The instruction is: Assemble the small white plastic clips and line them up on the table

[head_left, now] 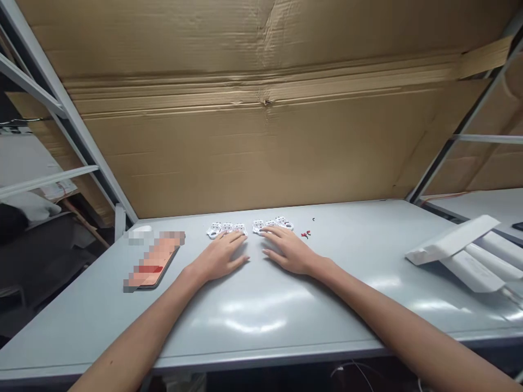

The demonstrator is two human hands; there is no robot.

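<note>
As both forearms reach in from the near edge of the pale grey, glossy counter, I see the left hand and the right hand lying palm down near the middle, thumbs pointing toward each other across a narrow gap. The fingers on both sides are released, loosely stretched out and slightly spread. Just beyond them sit two short rows of small white plastic pieces with holes and rounded outlines: the left row at the left hand's fingertips, the right row at the right hand's. From where I stand, I cannot tell whether the fingertips press on the pieces or only overlap them in my sight.

To the right of the right row lies a little cluster of tiny red and dark bits, with one small dark curved scrap behind it. Left of the left hand rests a flat orange slab with a dark edge, partly blurred out, and behind it a white rounded object. White box-shaped objects lean together at the far right, and brown cardboard sheeting rises behind everything.
</note>
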